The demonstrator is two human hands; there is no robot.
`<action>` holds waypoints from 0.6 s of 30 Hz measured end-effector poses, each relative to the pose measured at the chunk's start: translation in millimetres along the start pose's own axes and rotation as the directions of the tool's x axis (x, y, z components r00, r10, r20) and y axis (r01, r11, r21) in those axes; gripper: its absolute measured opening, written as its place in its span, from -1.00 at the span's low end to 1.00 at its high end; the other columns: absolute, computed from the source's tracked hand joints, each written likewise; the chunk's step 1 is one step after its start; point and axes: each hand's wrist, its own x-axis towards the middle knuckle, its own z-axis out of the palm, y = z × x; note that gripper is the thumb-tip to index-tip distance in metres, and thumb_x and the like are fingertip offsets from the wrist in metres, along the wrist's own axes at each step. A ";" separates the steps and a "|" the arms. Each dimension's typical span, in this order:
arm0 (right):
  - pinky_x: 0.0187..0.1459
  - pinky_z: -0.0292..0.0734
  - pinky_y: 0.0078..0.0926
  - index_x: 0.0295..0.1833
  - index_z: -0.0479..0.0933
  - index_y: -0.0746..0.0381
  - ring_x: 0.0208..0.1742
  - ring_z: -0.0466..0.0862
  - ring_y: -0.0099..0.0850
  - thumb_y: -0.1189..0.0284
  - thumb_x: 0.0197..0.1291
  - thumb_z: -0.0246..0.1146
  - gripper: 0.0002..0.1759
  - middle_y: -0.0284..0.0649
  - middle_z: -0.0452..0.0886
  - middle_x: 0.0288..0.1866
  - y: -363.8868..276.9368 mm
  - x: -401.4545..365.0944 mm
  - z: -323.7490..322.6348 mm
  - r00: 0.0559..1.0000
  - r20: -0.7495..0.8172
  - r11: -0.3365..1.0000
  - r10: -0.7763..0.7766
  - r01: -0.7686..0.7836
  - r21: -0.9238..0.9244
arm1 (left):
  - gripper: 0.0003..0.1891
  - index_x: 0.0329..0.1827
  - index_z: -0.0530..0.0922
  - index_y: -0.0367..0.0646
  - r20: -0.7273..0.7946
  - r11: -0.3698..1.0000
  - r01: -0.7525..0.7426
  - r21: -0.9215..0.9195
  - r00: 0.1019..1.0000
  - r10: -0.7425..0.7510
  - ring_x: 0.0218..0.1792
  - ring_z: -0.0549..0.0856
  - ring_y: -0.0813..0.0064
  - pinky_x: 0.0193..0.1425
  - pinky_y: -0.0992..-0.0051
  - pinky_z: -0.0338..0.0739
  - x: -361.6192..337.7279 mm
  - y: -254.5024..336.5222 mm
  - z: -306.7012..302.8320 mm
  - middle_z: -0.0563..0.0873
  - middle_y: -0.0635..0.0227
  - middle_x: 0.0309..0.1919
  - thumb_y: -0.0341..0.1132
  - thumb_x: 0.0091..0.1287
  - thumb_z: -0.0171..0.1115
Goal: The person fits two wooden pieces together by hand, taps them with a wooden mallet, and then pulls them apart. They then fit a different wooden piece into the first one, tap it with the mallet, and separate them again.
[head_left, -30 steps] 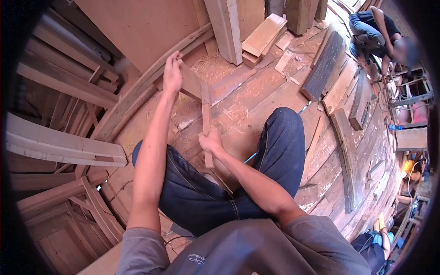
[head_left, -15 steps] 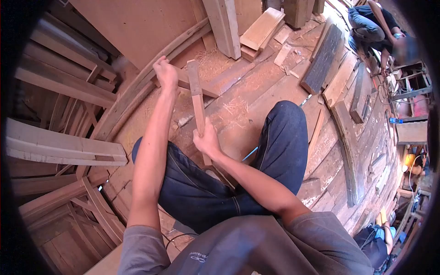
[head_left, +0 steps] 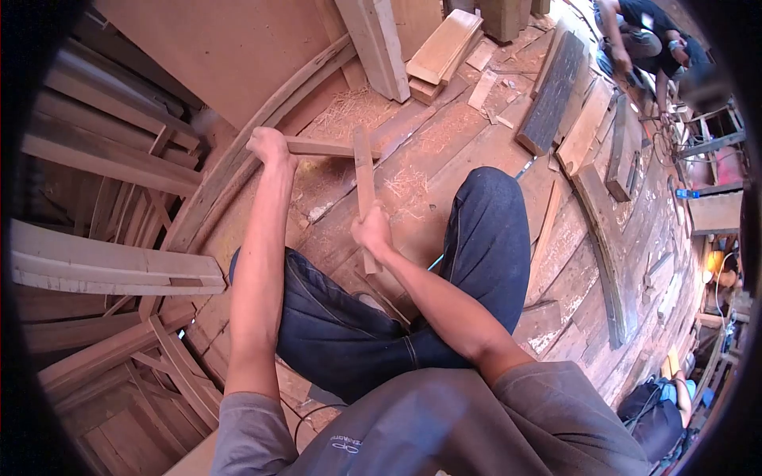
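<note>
My left hand (head_left: 271, 148) is closed around one end of a wooden bar (head_left: 325, 147), which points to the right. In my right hand (head_left: 371, 228) is a narrow wooden stick (head_left: 363, 174), gripped near its lower part and standing roughly upright in the view. The stick's upper part crosses the far end of the bar. Whether the two pieces touch there I cannot tell. Both hands are above the plank floor, in front of my bent legs.
A wooden post (head_left: 377, 55) stands beyond my hands, beside stacked boards (head_left: 446, 49). Wood shavings (head_left: 406, 184) lie on the floor. A dark plank (head_left: 556, 99) and long timbers lie on the right. A person (head_left: 651, 40) crouches at upper right; another (head_left: 655, 420) is at lower right.
My left hand has moved slightly left and down, and more of the bar shows. My right hand and the stick have moved right, with the stick's top lower. The upper-right person's arms have moved.
</note>
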 end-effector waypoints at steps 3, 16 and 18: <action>-0.08 0.60 0.00 0.04 0.29 0.42 -0.11 0.66 0.20 0.40 0.11 0.24 -0.53 0.36 0.60 -0.20 -30.7 -28.4 -11.4 0.984 -0.027 0.982 -0.179 0.180 0.054 | -0.53 0.21 0.23 -0.53 0.014 0.989 0.104 -0.103 0.995 -0.103 0.15 0.55 0.02 0.12 0.00 0.56 6.7 4.3 6.4 0.41 -0.08 0.20 -0.26 0.42 -0.22; -0.18 0.60 0.06 0.06 0.17 0.37 -0.21 0.65 0.25 0.47 0.12 0.21 -0.54 0.33 0.60 -0.31 -21.2 -21.9 -2.2 0.954 0.010 0.952 -0.301 0.301 -0.050 | -0.50 0.39 0.19 -0.36 -0.052 0.927 0.305 -0.219 0.945 -0.324 0.26 0.50 -0.07 0.24 -0.29 0.40 6.1 19.7 -20.4 0.32 0.08 0.37 -0.28 0.43 -0.23; -0.19 0.60 0.06 0.06 0.17 0.37 -0.21 0.63 0.27 0.48 0.12 0.21 -0.53 0.31 0.61 -0.31 -7.9 -10.5 5.3 0.947 0.004 0.942 -0.320 0.319 -0.106 | -0.49 0.38 0.19 -0.37 -0.083 0.935 0.308 -0.178 0.942 -0.326 0.26 0.50 -0.08 0.24 -0.29 0.39 12.7 13.1 -24.2 0.31 0.08 0.38 -0.28 0.43 -0.23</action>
